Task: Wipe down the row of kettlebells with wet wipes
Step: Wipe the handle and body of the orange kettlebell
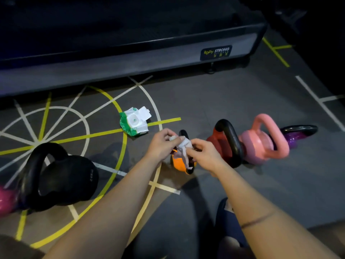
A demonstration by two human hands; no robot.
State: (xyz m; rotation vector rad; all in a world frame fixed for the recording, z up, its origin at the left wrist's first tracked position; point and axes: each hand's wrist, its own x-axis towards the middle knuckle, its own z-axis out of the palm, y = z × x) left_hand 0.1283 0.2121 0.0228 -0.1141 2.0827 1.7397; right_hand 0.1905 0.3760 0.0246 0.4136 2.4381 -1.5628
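Observation:
A row of kettlebells stands on the dark gym floor. My left hand (162,144) and my right hand (203,153) both pinch a crumpled white wet wipe (182,146) just above the small orange kettlebell (180,163), whose black handle shows behind the wipe. To its right stand a red kettlebell (214,142) with a black handle, a pink kettlebell (259,144) and a purple kettlebell (295,137). At the left sit a large black kettlebell (61,178) and a magenta kettlebell (6,200), partly cut off by the frame edge.
A green and white wet wipe pack (135,121) lies on the floor with its lid flipped up, behind the orange kettlebell. A treadmill base (130,53) runs across the back. Yellow and white lines mark the floor.

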